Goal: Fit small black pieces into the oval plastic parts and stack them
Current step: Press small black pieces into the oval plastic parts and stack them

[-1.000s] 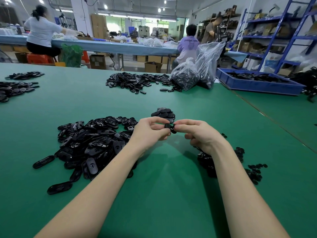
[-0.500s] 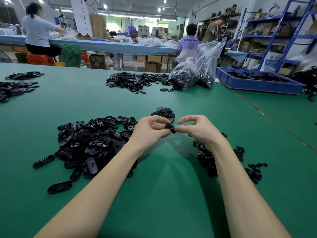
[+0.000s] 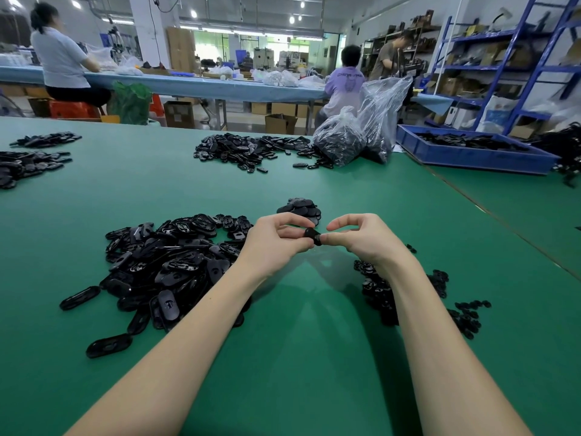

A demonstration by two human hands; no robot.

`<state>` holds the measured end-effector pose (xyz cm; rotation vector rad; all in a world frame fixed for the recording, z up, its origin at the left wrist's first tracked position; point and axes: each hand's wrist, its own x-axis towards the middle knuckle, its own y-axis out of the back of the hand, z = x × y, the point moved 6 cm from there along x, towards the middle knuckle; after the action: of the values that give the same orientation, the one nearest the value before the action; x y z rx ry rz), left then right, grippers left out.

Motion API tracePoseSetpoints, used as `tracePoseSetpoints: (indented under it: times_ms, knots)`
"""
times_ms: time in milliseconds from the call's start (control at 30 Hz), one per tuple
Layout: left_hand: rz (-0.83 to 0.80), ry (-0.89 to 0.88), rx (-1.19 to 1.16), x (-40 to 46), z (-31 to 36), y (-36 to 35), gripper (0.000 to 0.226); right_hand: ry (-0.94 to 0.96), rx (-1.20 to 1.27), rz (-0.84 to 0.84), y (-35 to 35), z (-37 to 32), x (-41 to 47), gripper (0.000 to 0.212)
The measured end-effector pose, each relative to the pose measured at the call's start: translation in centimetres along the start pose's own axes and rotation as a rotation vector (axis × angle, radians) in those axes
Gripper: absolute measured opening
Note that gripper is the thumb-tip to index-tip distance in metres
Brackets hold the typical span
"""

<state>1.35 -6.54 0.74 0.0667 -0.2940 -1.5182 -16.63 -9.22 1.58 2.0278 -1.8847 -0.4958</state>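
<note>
1. Left hand (image 3: pixel 276 239) curled, thumb and fingertips pinching one end of a black oval part (image 3: pixel 312 236), held above the green table (image 3: pixel 298 357).
2. Right hand (image 3: pixel 364 239) curled too, fingertips pinching the other end of the same oval part; whether a small piece already sits in it cannot be told.
3. Just left of the oval part, on the table: big loose heap of oval parts (image 3: pixel 166 265), some strays at its near edge.
4. Just behind the oval part: small neat stack of finished ovals (image 3: pixel 300 207).
5. Right of and nearer than the oval part, partly under the right forearm: scatter of small black pieces (image 3: pixel 465 316).
6. Well behind the oval part: another spread of black parts (image 3: pixel 248 149), two clear plastic bags (image 3: pixel 361 133) beside it, and a blue tray (image 3: pixel 471 155) to their right.
7. Far left of the oval part: two more dark piles (image 3: pixel 28 162) at the table's edge.
</note>
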Motion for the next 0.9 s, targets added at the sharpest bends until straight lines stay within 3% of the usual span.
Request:
tracePoseSetpoints:
  times_ms: [900]
  knots:
    - [-0.023, 0.015, 0.01, -0.12, 0.11, -0.01, 0.026, 0.013, 0.0, -0.016, -0.16, 0.26, 0.32, 0.02]
